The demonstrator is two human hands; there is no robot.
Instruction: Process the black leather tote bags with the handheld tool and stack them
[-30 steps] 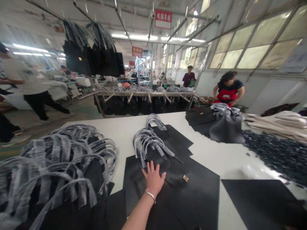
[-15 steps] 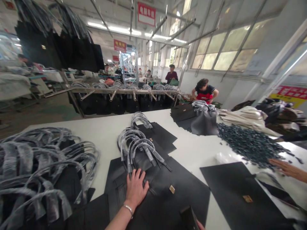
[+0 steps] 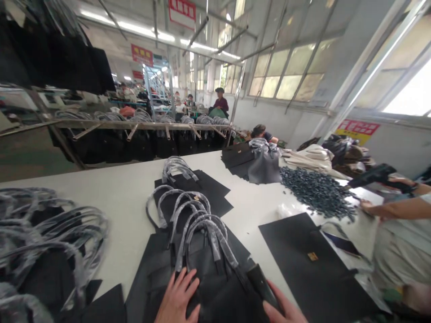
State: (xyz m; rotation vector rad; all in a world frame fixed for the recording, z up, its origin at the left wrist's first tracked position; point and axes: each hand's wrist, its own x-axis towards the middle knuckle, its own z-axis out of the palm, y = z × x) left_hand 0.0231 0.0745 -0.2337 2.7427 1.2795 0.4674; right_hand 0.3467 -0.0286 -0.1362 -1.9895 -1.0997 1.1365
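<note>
Both hands have come closer to the lower edge of the view since the earlier frames, and the right hand (image 3: 284, 309), only a sliver half a second ago, now shows by the bag. At present the left hand (image 3: 178, 298) lies flat with fingers spread on the black bag (image 3: 215, 287), clamped on nothing; the right hand's fingers touch a small dark flap (image 3: 264, 285) at the bag's right side, though whether they pinch it I cannot tell. Grey wrapped handles (image 3: 202, 233) arch up from the bag just beyond the left fingers. Bags like it lie stacked behind it toward the middle of the white surface (image 3: 111, 197). Left of the hands, a heap of wrapped handles and dark bags (image 3: 40, 242) crowds the near left edge. To the right, apart from the bag, a flat black panel (image 3: 313, 264) with a small gold clasp lies near the surface's right edge, and past it a pile of small dark pieces (image 3: 313, 190). A co-worker's arm (image 3: 393, 208) reaches over that corner. Bare white surface is open between the left heap and the bag, and beyond the stack. Farther off, a rack of hanging bags (image 3: 141, 134), windows and other people fill the room.
</note>
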